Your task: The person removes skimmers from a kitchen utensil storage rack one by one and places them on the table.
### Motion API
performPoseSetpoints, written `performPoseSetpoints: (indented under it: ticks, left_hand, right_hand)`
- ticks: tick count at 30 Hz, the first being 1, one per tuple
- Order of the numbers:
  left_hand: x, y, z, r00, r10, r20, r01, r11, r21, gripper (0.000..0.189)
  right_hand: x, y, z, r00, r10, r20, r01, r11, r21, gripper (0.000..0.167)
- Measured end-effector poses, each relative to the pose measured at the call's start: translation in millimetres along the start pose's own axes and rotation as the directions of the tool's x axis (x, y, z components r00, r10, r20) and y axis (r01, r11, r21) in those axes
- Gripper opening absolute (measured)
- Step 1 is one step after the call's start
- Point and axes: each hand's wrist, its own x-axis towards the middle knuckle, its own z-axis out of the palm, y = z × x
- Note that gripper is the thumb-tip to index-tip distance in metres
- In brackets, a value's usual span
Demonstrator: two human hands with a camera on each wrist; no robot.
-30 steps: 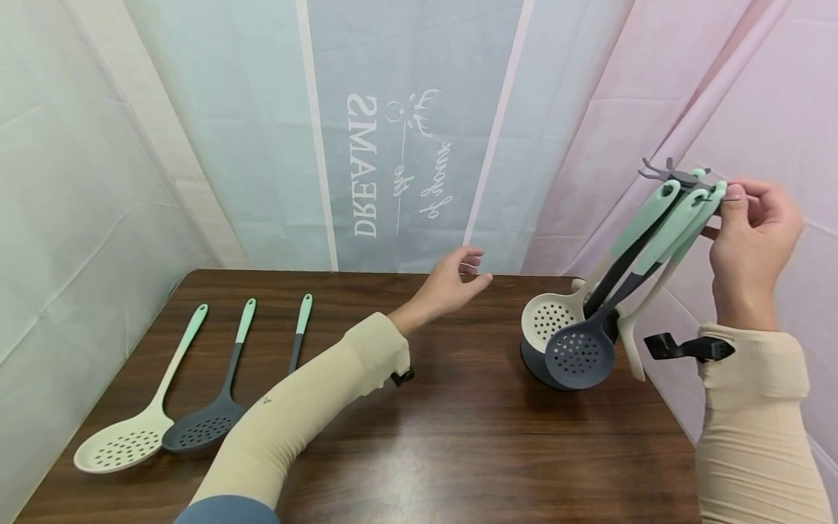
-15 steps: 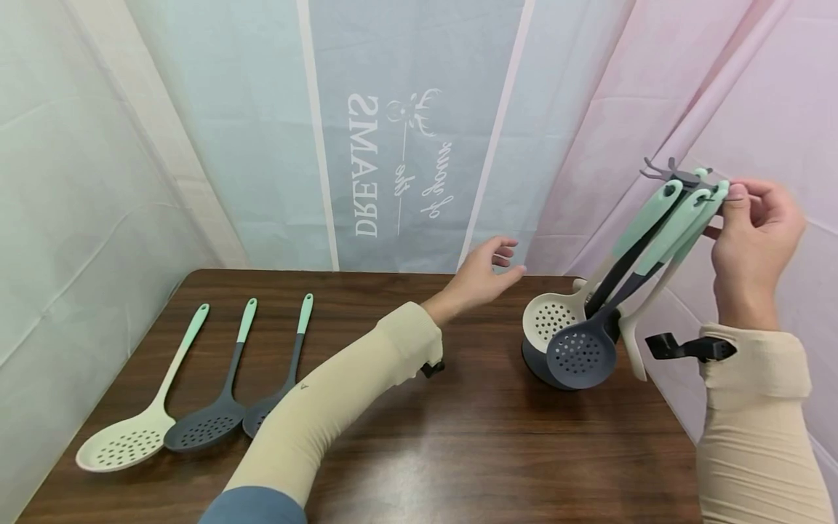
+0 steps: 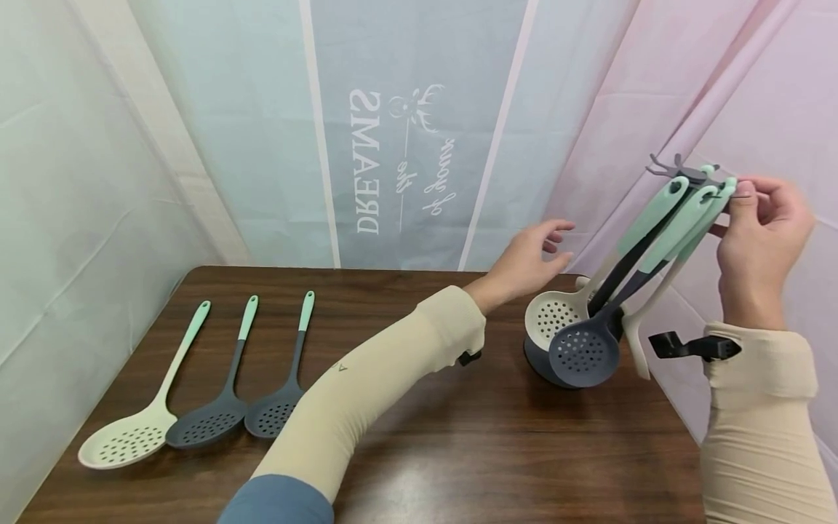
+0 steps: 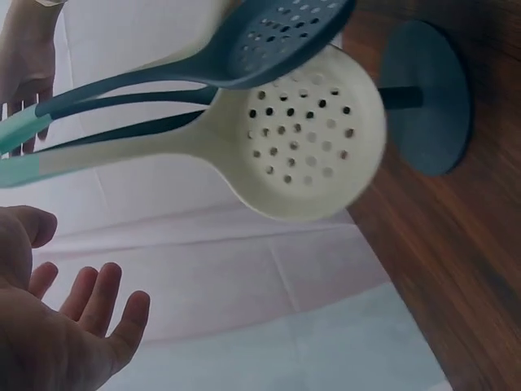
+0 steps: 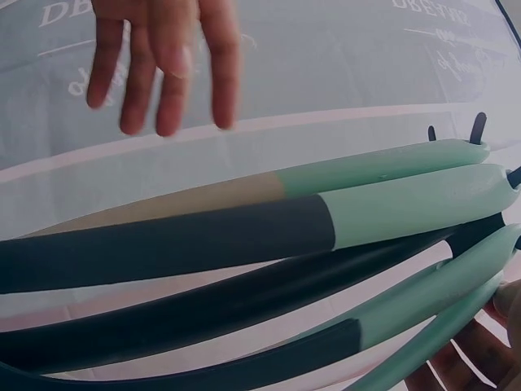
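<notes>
A utensil stand with a round dark base (image 4: 427, 98) and a hooked top (image 3: 684, 172) stands at the table's right. From it hang several green-handled utensils, among them a cream skimmer (image 4: 301, 138) and a dark grey skimmer (image 3: 585, 354). At the top right, my right hand (image 3: 762, 247) pinches the handle end of a cream utensil (image 3: 635, 342), whose head shows only edge-on. My left hand (image 3: 527, 258) holds nothing, its fingers loosely bent, left of the handles and apart from them. In the right wrist view its fingers (image 5: 167, 73) hang above the handles.
On the left of the brown wooden table (image 3: 425, 466) lie a cream skimmer (image 3: 127, 440) and two dark grey skimmers (image 3: 206, 422), heads towards the near side. A printed cloth (image 3: 419, 44) hangs behind the table; pale cloths hang at both sides.
My left hand has moved right and up, from mid-table to near the hanging utensils, uncovering more of the third skimmer on the table. My right hand keeps its pinch in nearly the same place.
</notes>
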Motion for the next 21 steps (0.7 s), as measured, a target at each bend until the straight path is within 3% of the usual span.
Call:
performPoseSetpoints:
  ticks: [10, 15, 21]
  left_hand:
    - [19.9, 32.7, 16.0, 0.998, 0.001, 0.065, -0.006, 0.997, 0.071, 0.051]
    - [26.8, 44.5, 23.7, 0.993, -0.043, 0.113, 0.043, 0.999, 0.006, 0.052]
    - [28.2, 45.7, 29.1, 0.990, -0.035, 0.134, 0.039, 0.999, -0.029, 0.050]
  right_hand:
    - [-1.3, 2.0, -0.3, 1.000, 0.008, 0.004, -0.008, 1.000, -0.022, 0.011]
    - [-0.2, 0.6, -0.6, 1.000, 0.008, -0.006, -0.008, 1.000, -0.007, 0.010]
    - [-0.5, 0.5, 0.2, 1.000, 0.008, -0.002, -0.008, 1.000, -0.023, 0.011]
